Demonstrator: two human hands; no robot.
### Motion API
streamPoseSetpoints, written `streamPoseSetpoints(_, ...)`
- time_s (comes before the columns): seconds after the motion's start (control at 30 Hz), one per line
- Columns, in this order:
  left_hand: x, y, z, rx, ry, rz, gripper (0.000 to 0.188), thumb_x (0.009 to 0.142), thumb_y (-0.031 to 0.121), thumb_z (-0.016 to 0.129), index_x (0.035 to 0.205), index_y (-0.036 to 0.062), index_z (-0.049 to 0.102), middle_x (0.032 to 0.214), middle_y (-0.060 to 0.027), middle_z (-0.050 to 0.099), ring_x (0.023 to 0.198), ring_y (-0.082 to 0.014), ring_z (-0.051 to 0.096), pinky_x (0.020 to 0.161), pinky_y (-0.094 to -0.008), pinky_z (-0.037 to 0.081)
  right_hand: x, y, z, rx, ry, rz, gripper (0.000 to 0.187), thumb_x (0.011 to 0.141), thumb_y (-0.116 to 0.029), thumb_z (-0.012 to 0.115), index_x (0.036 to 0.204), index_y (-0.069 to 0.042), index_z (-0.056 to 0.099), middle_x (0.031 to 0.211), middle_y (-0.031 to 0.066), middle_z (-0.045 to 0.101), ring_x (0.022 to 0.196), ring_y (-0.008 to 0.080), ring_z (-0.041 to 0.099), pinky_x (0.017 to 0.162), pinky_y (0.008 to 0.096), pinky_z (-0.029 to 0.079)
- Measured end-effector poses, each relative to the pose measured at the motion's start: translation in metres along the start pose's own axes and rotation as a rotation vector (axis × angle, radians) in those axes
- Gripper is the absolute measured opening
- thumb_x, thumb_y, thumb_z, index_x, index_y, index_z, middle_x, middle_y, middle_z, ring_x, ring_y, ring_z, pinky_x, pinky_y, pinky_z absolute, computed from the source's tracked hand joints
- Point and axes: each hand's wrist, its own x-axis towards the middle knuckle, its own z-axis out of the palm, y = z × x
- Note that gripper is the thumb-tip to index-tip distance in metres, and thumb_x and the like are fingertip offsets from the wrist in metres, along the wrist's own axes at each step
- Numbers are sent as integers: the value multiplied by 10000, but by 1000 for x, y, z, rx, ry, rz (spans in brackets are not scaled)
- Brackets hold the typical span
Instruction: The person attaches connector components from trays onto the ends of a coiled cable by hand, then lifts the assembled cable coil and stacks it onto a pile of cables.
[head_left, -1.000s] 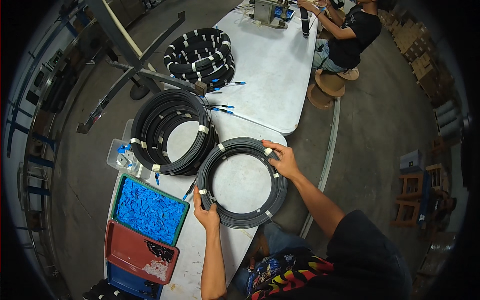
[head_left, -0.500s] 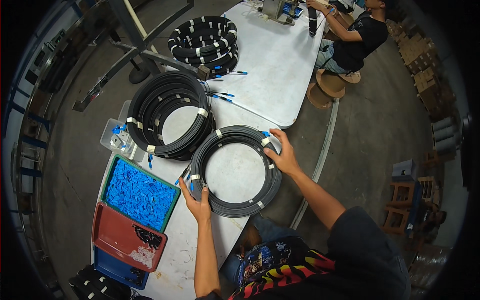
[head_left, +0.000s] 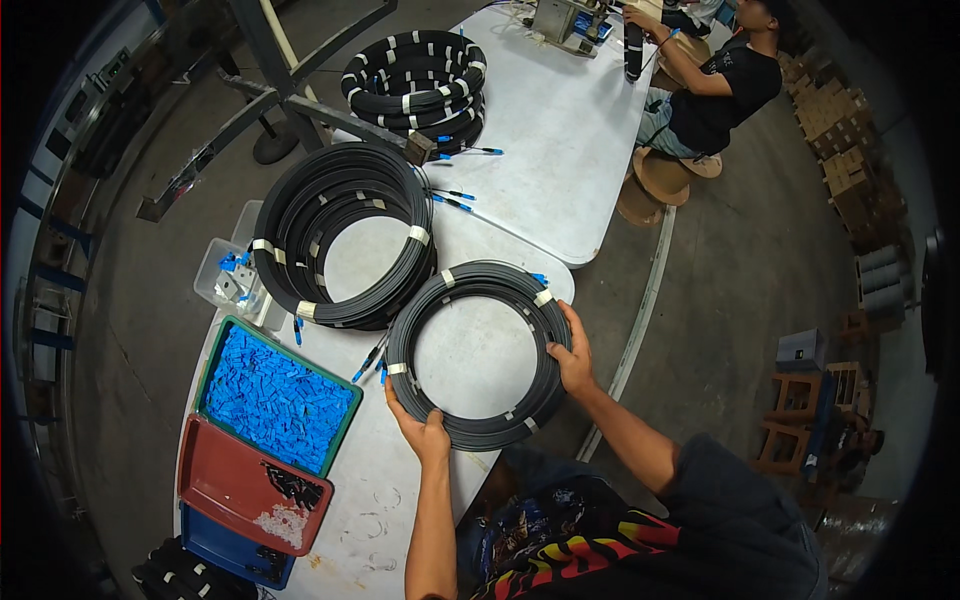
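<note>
Both my hands grip a coil of black cable (head_left: 404, 335), bound with pale tape bands, over the near part of the white table (head_left: 550, 215). My left hand (head_left: 424, 432) is closed round its lower left side, thumb on top. On its right side, my right hand (head_left: 575, 358) is closed with the thumb over the inner rim. Blue connector ends (head_left: 540, 280) show at the coil's upper right and others by its left edge. Just beyond, to the left, stands a taller stack of similar coils (head_left: 275, 210), touching or nearly touching the held coil.
At left lie a green tray (head_left: 342, 425) of small blue parts, a red tray (head_left: 225, 470) and a blue tray (head_left: 215, 550). A clear box (head_left: 207, 280) sits behind them. More coils (head_left: 415, 100) are stacked farther back beside a metal frame (head_left: 350, 125). A co-worker (head_left: 725, 100) sits far right.
The coil has shifted slightly toward me. My right hand has slid down its right side, and my left hand has moved lower along its rim.
</note>
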Motion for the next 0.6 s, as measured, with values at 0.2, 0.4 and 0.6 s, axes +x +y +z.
streamPoseSetpoints(0.2, 1, -12, -1, 8, 15, 51, 1000, 652, -146, 477, 1603, 48, 235, 1520, -175, 411, 1370, -295, 454, 1166, -344, 319, 1, -3, 2, 9, -2, 8, 814, 768, 43, 550, 1557, -25, 363, 1508, 157, 467, 1390, 252, 452, 1176, 338, 314)
streamPoseSetpoints(0.4, 0, -9, -13, -8, -76, 41, 1048, 870, 223, 789, 1622, 15, 90, 1667, -244, 210, 1545, -337, 229, 1242, -397, 192, 6, -13, -8, 43, -106, 100, 984, 813, -200, 825, 1599, -92, 243, 1526, 272, 394, 1420, 350, 412, 1180, 411, 316)
streamPoseSetpoints(0.6, -59, 23, -105, 98, 83, 140, 1006, 914, 356, 754, 1629, 50, 116, 1658, -238, 246, 1544, -354, 243, 1243, -457, 203, -15, -57, 2, -274, 8, -359, 719, 916, -246, 734, 1494, 7, 389, 1472, 184, 453, 1347, 310, 441, 1135, 425, 330)
